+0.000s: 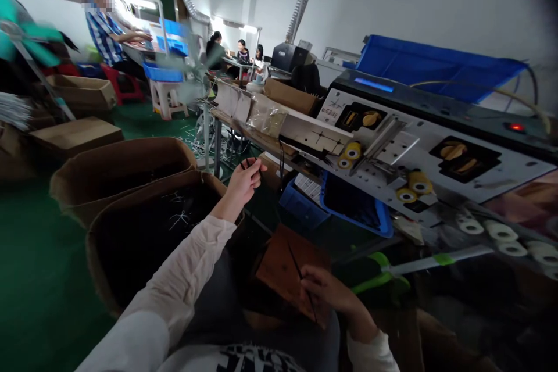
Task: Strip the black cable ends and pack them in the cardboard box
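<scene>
My right hand [325, 288] pinches a thin black wire-like strip [294, 258] between thumb and fingers. The strip slants across a reddish-brown board or box top [279, 270] close to my lap. My left hand [246, 180] is raised in front of the machine, its fingers closed. Short dark ends show at these fingers, seemingly another thin black strip, but its full length does not show. Below and left of that hand stands an open cardboard box [98, 261] with dark contents and a few thin white strands [181, 218] on top.
A bench machine [392, 145] with yellow rollers [349, 156] stands to the right, a blue bin [386, 224] under it. Behind the near box is another cardboard box [61, 195]. A green-and-white stand [418, 267] lies low at right. Fans and seated people [102, 35] are farther back.
</scene>
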A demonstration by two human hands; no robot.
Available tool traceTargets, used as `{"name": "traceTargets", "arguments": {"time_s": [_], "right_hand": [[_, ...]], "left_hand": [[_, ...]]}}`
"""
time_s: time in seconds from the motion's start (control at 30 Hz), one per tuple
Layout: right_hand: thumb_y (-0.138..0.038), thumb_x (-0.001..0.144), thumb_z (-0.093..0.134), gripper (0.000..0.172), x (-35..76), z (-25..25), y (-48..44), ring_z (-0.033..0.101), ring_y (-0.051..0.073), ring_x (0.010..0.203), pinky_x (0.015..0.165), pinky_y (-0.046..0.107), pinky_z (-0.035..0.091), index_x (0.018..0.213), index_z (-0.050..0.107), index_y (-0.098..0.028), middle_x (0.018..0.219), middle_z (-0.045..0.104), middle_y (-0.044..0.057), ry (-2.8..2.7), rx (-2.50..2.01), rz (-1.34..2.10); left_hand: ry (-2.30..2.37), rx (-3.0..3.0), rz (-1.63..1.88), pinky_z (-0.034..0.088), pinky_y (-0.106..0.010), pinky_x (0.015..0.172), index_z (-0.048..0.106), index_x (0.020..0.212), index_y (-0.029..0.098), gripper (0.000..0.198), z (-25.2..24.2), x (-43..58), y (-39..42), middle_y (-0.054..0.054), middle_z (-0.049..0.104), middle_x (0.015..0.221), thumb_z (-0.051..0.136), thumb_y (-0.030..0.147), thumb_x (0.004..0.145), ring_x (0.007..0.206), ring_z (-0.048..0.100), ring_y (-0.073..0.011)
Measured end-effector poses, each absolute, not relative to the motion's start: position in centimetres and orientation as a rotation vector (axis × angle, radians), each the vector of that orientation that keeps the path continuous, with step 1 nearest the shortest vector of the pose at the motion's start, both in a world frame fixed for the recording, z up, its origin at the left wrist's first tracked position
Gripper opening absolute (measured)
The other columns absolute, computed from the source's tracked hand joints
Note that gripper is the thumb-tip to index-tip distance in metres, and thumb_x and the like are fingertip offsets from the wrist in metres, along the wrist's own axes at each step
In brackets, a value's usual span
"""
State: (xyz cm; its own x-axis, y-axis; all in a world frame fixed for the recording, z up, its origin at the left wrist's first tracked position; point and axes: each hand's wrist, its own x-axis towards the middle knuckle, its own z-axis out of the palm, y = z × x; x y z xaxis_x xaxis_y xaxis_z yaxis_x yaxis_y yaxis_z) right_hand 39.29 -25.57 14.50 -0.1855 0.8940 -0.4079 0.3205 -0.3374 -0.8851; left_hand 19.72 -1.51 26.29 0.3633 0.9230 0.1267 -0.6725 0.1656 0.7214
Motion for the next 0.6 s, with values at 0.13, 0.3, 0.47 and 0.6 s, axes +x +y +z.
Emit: {"name": "traceTargets", "arguments": {"time_s": [0.13, 0.3, 0.47, 0.6], "right_hand": [[-0.041, 0.085, 0.052, 0.023, 39.4, 14.4, -25.1, 0.059, 0.014, 0.064, 0.056, 0.023, 0.042, 0.083, 0.052, -0.018, 0.075, 0.067, 0.002, -1.551, -1.625, 1.483], [-0.034, 0.086, 0.050, 0.024, 40.9, 19.9, -20.4, 0.063, 0.018, 0.085, 0.075, 0.029, 0.046, 0.100, 0.064, -0.020, 0.097, 0.069, 0.005, -1.864, -1.726, 0.738], [-0.032, 0.086, 0.050, 0.024, 42.7, 29.7, -10.1, 0.063, 0.018, 0.079, 0.074, 0.028, 0.047, 0.099, 0.066, -0.019, 0.091, 0.070, 0.005, -1.806, -1.769, -0.135], [-0.024, 0.084, 0.050, 0.024, 42.6, 34.2, -2.1, 0.063, 0.021, 0.094, 0.081, 0.029, 0.046, 0.099, 0.068, -0.021, 0.102, 0.069, 0.007, -1.676, -2.093, -0.416]], "left_hand": [[0.411, 0.795, 1.256, 0.013, -0.015, 0.037, 0.050, 0.076, 0.016, 0.031, 26.4, 18.7, -0.9, 0.002, 0.059, 0.063, 0.075, 0.030, 0.066, 0.036, 0.025, 0.0007], [0.459, 0.789, 1.202, 0.013, -0.014, 0.037, 0.051, 0.077, 0.015, 0.033, 24.8, 17.6, -2.1, 0.006, 0.048, 0.052, 0.076, 0.033, 0.064, 0.038, 0.028, -0.0013], [0.475, 0.794, 1.154, 0.024, -0.015, 0.041, 0.052, 0.079, 0.015, 0.030, 22.0, 17.4, -4.6, 0.006, 0.041, 0.050, 0.071, 0.037, 0.071, 0.046, 0.037, -0.0056], [0.391, 0.713, 1.061, 0.039, -0.020, 0.051, 0.050, 0.082, 0.017, 0.026, 21.0, 16.8, -5.8, 0.008, 0.032, 0.049, 0.070, 0.032, 0.075, 0.047, 0.039, -0.0074]]}}
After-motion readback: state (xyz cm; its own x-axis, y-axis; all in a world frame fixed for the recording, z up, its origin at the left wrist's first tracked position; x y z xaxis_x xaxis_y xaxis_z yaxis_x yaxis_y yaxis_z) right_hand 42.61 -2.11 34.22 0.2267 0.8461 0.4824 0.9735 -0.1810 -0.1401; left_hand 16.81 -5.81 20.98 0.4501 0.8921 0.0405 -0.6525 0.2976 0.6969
